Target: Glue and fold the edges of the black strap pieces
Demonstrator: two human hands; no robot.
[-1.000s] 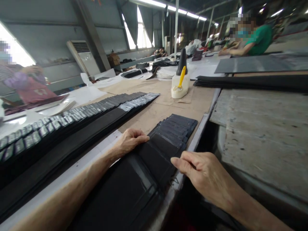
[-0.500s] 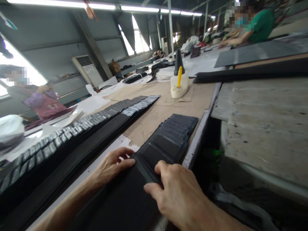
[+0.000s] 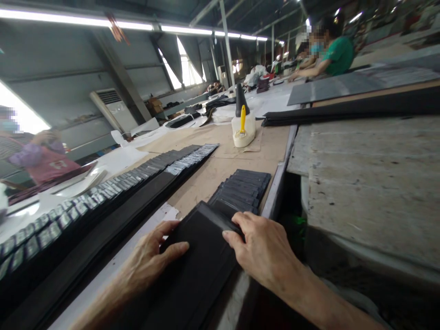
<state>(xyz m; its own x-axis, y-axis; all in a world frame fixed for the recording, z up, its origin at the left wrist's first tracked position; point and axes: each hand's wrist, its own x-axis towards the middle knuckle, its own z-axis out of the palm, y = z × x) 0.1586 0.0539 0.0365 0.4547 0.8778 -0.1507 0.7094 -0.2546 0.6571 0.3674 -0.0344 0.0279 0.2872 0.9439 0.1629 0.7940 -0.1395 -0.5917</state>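
Observation:
Between my hands lies a flat black panel (image 3: 195,247), leather-like, its far edge lapping over the near end of a pile of overlapping black pieces (image 3: 242,185). My left hand (image 3: 156,254) grips the panel's left edge, thumb on top, with the other fingers partly hidden beside or below it. At the right far corner, my right hand (image 3: 263,245) pinches the edge between thumb and fingers. Whether it holds one layer or more, I cannot tell. Left of these, a long row of black strips (image 3: 113,229) has shiny, fanned-out ends.
A cream tub (image 3: 244,133) stands farther back with a yellow-handled brush (image 3: 242,120) and a dark cone-shaped object (image 3: 241,101). The table edge (image 3: 283,169) runs close by on my right, with a worn board (image 3: 371,183) beyond. Co-workers are at the far right and left.
The panel has slid away from me over the pile, covering the piece that showed before. Both hands have shifted with it, still gripping its edges. The camera view has turned slightly.

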